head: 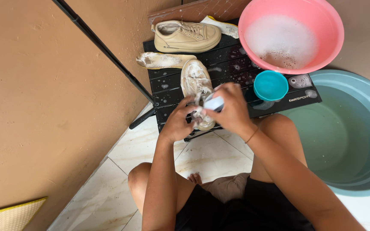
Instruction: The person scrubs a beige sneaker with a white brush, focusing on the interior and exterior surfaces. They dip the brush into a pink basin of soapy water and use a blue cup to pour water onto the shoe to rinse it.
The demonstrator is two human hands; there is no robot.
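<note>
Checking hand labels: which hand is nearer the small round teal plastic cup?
Right. The right hand is just left of the small round teal plastic cup; the left hand is farther left, beyond the sudsy shoe.

A person seen from above, with bare arms and bare knees. The left hand (pixel 177 124) and right hand (pixel 232 112) wear no gloves. A thin cord bracelet circles the right wrist. Dark clothing, possibly black shorts, covers the lap beside a beige cloth fold.
</note>
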